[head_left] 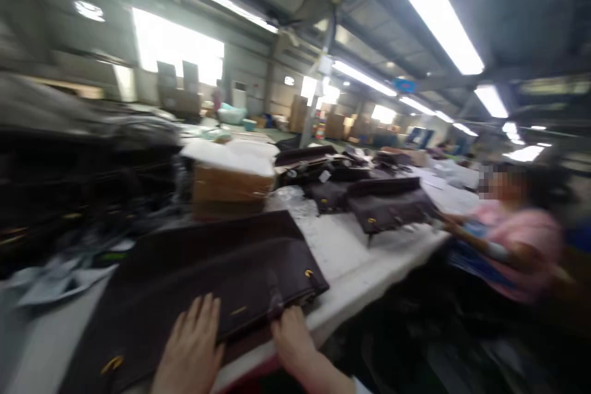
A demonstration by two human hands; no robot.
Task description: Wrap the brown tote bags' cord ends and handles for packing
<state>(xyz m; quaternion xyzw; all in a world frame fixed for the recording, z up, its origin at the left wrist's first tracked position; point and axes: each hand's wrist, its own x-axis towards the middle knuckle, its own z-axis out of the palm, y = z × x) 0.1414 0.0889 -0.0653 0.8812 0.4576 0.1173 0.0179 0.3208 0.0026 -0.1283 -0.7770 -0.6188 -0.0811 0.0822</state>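
Note:
A dark brown leather bag [198, 265] with gold-coloured fittings lies flat on the white-covered table, close in front of me. My left hand [191, 345] rests on its near part, fingers stretched out and lying against the leather. Further right, my right hand [293, 335] is closed at the bag's near edge, just below a short strap [275, 295]. Its fingertips are partly hidden by that edge. A gold ring [308, 273] shows at the right end and another gold fitting [112, 364] at the left.
A cardboard box [231, 191] with white sheets on top stands behind the bag. More dark bags [390, 203] lie along the table [355, 271]. A person in pink [512, 240] sits at its right side. Dark, blurred items [87, 184] are piled on the left.

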